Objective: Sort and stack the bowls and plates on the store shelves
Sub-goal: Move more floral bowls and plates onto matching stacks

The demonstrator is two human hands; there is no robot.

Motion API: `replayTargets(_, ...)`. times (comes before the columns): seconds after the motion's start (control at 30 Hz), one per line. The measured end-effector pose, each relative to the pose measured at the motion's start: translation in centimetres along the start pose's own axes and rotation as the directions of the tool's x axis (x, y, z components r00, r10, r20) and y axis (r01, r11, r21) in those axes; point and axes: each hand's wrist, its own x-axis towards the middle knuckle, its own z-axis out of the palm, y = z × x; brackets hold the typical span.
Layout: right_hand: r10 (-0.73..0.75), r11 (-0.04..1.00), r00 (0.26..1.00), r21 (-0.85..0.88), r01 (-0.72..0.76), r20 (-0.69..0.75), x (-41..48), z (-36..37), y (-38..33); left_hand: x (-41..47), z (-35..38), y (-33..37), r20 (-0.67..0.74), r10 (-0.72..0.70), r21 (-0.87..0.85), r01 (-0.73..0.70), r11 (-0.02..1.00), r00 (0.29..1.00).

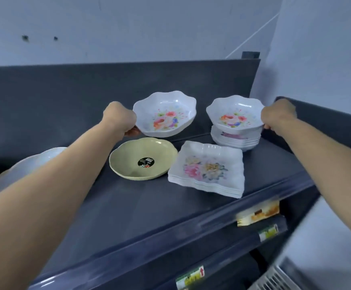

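Reaching out in the head view, both bare arms stretched over the dark shelf (128, 206).

Left hand (120, 120): fingers (133, 131) curled under the left rim of a white scalloped floral bowl (166, 114), thumb side on top, so the hand gripped that rim. The bowl sat just right of those fingers, tilted with its inside toward the camera. Whether its base touched the shelf could not be told.

Right hand (279, 116): fingers (267, 127) curled at the right rim of a second floral bowl (235, 114), holding it. This bowl lay just left of the fingers and directly over a stack of like bowls (235, 141). Resting on the stack or a hair above it, I could not tell.

Below and right of the left fingers, near them, a pale yellow-green dish (143, 160) lay flat on the shelf, a round black sticker (146, 162) at its centre. Beside the dish, down and left of the right fingers, a stack of square floral plates (208, 170) stood close to the bowl stack, apart from it.

Well left of the left fingers, partly hidden under the forearm, more white dishes (34, 162) showed at the frame edge.

Behind both hands rose the dark back panel (86, 91). Blurred labels (258, 213) hung on the shelf's front edge, well below the right fingers.
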Motion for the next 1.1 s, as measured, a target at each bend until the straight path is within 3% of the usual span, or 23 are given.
replayTargets(0.23, 0.048, 0.998, 0.995, 0.026, -0.050, 0.086, 3.8, 1.2, 3.2, 0.2, 6.0, 2.5, 0.030, -0.008, -0.014, 0.008, 1.000, 1.000)
replayTargets(0.63, 0.067, 0.996, 0.972, 0.040, -0.078, 0.226, 7.9, 4.2, 4.8, 1.5, 10.1, 4.4, 0.021, -0.035, -0.037, 0.036, 0.999, 0.999)
replayTargets(0.8, -0.038, 0.996, 0.992, 0.080, 0.029, 0.116, 9.5, 3.3, 4.5, 2.0, 13.1, 5.9, 0.080, -0.011, -0.002, 0.011, 1.000, 0.997)
replayTargets(1.1, -0.181, 0.969, 0.971, 0.199, 0.149, 0.154, 10.4, 1.5, 2.9, 2.9, 20.3, 8.9, 0.245, -0.033, -0.010, 0.037, 0.999, 0.969)
